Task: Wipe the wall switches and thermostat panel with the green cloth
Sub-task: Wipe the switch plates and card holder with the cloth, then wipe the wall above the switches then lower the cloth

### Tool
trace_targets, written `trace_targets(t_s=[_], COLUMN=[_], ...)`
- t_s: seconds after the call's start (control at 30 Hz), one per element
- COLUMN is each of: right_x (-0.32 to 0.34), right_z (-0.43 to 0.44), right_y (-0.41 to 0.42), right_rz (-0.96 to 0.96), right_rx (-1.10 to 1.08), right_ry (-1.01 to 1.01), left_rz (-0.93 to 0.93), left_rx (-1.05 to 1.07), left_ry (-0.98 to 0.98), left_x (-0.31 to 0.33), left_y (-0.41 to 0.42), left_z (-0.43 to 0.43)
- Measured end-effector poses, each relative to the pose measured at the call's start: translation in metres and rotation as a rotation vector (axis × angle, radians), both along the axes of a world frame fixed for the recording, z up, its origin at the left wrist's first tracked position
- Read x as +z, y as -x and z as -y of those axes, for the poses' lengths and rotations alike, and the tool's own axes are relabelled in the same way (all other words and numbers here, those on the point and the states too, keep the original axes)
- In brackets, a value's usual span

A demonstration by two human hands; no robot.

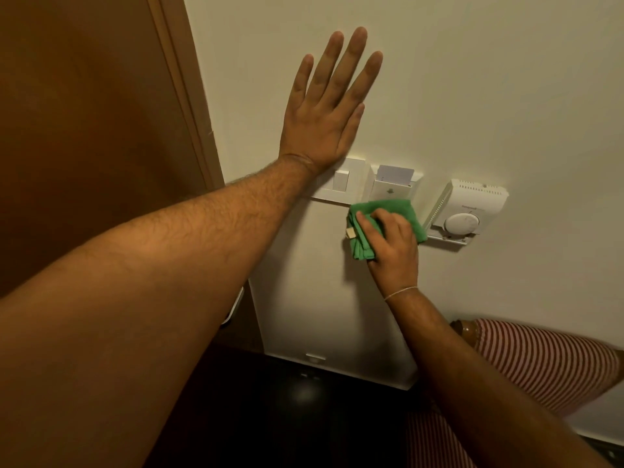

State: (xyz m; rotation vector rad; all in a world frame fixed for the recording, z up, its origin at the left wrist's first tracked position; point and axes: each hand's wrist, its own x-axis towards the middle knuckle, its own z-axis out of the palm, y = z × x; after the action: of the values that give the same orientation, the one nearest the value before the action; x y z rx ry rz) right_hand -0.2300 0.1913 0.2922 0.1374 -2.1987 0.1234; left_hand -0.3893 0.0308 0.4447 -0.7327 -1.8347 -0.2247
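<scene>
**Grip and position.** The green cloth (395, 206) is bunched in the right hand (393, 246). The fingers are curled over it and press it to the wall just below the card holder (388, 190). The left hand (324, 109) is laid flat on the wall with fingers straight and nothing held. Its heel overlaps the upper corner of the wall switch (339, 182).

**Hazards.**
- The key card (395, 171) stands in the holder at 12 o'clock from the cloth and could be snagged and lifted out by an upward stroke.
- The switch rocker at 10 o'clock could be tripped by firm pressure.
- The thermostat (472, 201) at 3 o'clock carries a dial (462, 223) that could be turned if rubbed across.
- The covered switch corner is likely to be missed.

**Clearance.**
- Bare wall lies open at 6 o'clock.
- Travel is bounded at 9 o'clock by the door frame (189, 96).
- The thermostat's lower ledge (449, 240) projects, and a fold could be caught on it.
</scene>
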Motion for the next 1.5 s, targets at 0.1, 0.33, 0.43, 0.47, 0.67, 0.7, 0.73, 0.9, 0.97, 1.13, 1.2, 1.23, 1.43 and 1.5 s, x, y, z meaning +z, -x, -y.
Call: trace_targets(t_s=[0.1, 0.33, 0.43, 0.47, 0.67, 0.7, 0.73, 0.9, 0.97, 1.13, 1.2, 1.23, 1.43, 1.5], right_x=[-0.004, 0.011, 0.033, 0.043, 0.153, 0.174, 0.193, 0.207, 0.174, 0.047, -0.003, -0.032, -0.197, -0.243], right_z=[0.001, 0.002, 0.000, -0.002, -0.021, -0.026, -0.032, -0.055, -0.061, -0.074, -0.077, -0.082, -0.103, -0.114], right_y=[-0.008, -0.021, -0.026, -0.026, -0.024, -0.023, -0.022, -0.032, -0.048, -0.107, -0.138, -0.155, -0.270, -0.303], right_rz=[0.080, 0.119, 0.022, -0.022, -0.311, -0.364, -0.412, -0.361, -0.243, 0.069, 0.203, 0.280, 0.690, 0.814], right_rx=[-0.050, 0.051, 0.086, 0.080, 0.085, 0.082, 0.071, 0.057, 0.068, 0.058, 0.062, 0.054, -0.020, -0.083], right_ry=[0.002, 0.026, 0.050, 0.069, 0.152, 0.135, 0.110, 0.008, 0.023, 0.158, 0.220, 0.245, 0.379, 0.455], left_rz=[0.008, 0.073, 0.092, 0.100, 0.134, 0.152, 0.169, 0.318, 0.392, 0.611, 0.672, 0.706, 0.921, 0.967], left_rx=[0.010, 0.029, 0.011, -0.007, -0.006, 0.010, 0.028, 0.027, -0.008, -0.017, -0.028, -0.036, -0.048, -0.012], left_ry=[0.020, 0.046, 0.086, 0.105, 0.132, 0.100, 0.058, -0.089, -0.084, 0.021, 0.071, 0.096, 0.239, 0.320], left_x=[0.001, 0.004, 0.003, 0.003, 0.010, 0.013, 0.016, -0.005, -0.040, -0.164, -0.210, -0.233, -0.351, -0.381], left_y=[-0.003, -0.011, -0.014, -0.015, -0.029, -0.034, -0.039, -0.084, -0.110, -0.190, -0.222, -0.237, -0.312, -0.329], left_z=[0.000, 0.005, 0.013, 0.017, 0.034, 0.034, 0.033, 0.007, -0.010, -0.041, -0.041, -0.044, -0.037, -0.032])
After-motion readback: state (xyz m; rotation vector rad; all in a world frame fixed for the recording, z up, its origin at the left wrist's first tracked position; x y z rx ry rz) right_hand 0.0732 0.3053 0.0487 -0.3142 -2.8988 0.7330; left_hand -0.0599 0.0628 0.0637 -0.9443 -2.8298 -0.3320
